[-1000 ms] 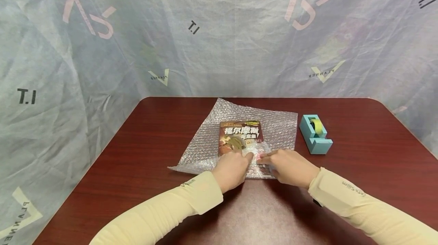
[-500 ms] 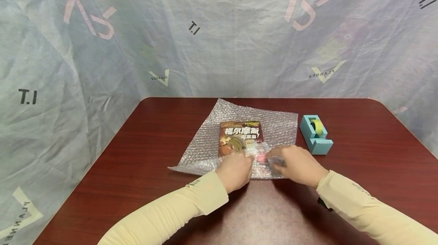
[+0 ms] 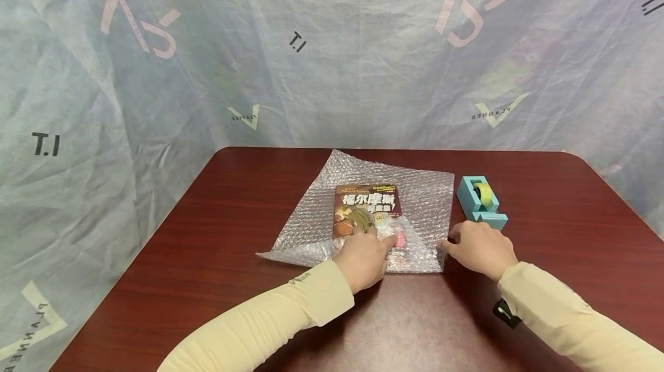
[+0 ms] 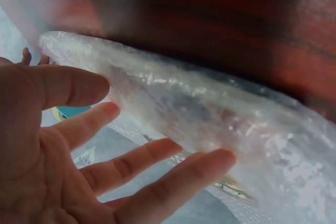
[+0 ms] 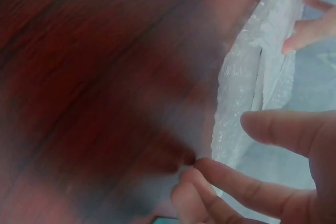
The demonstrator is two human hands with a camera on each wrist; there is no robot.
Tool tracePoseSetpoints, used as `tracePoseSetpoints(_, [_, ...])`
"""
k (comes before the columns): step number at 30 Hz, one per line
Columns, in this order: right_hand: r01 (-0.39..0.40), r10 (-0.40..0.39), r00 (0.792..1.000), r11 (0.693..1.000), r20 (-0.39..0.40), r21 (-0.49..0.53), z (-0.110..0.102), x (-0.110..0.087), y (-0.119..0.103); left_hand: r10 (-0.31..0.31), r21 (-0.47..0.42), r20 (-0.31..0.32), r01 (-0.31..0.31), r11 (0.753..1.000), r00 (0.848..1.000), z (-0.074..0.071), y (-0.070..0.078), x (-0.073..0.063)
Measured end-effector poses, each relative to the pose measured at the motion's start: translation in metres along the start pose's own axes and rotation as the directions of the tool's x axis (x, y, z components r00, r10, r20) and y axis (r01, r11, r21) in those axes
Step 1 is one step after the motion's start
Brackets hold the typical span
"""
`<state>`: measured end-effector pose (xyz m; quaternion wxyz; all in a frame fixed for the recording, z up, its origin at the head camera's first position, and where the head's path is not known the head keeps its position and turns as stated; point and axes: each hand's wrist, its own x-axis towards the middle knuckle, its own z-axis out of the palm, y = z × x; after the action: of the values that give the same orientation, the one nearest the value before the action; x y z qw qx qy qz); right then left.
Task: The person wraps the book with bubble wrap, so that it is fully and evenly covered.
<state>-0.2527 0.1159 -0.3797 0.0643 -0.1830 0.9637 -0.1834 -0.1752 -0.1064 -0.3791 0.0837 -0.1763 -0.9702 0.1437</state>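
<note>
A book (image 3: 365, 205) with a dark brown cover and white title characters lies on a sheet of bubble wrap (image 3: 425, 193). The sheet's near edge is folded over the book's lower part. My left hand (image 3: 363, 259) rests on this fold, fingers extended; in the left wrist view those fingers (image 4: 205, 169) lie against the bubble wrap (image 4: 173, 98). At the sheet's right edge is my right hand (image 3: 482, 250), fingertips right at the border. The right wrist view has its thumb (image 5: 283, 129) and index finger (image 5: 241, 182) spread apart near the bubble wrap's edge (image 5: 231, 98).
A light blue tape dispenser (image 3: 479, 202) with a yellow-green roll stands just beyond my right hand. The dark red wooden table (image 3: 233, 205) lies under everything. A grey printed cloth (image 3: 332, 72) hangs behind it.
My right hand has moved off the fold to the right, out to the sheet's right edge. My left hand has shifted slightly right and stays on the fold.
</note>
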Motion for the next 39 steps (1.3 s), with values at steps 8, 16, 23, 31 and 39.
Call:
tracePoseSetpoints(8, [-0.047,0.050,0.998,0.990,-0.026,0.130,0.001,0.004,-0.004,0.010,0.034,0.015,-0.010,0.999,1.000,0.001,0.000,0.002])
tracePoseSetpoints(16, [-0.090,0.087,0.996,0.934,0.023,0.347,0.008,0.007,-0.013,0.011,0.017,-0.001,-0.011,1.000,1.000,0.000,0.000,0.002])
tracePoseSetpoints(23, [-0.068,0.039,0.996,0.918,0.083,0.391,0.008,0.009,-0.018,0.011,0.018,0.006,-0.011,1.000,1.000,0.000,0.001,0.003])
tracePoseSetpoints(31, [0.075,-0.084,0.996,0.927,0.009,0.367,0.012,0.004,-0.025,0.011,0.034,0.016,-0.012,0.999,1.000,-0.001,0.001,0.003])
tracePoseSetpoints(39, [0.096,-0.099,0.995,0.900,-0.015,0.425,0.016,0.000,-0.034,0.003,0.002,0.053,-0.003,1.000,0.999,0.001,0.000,0.004])
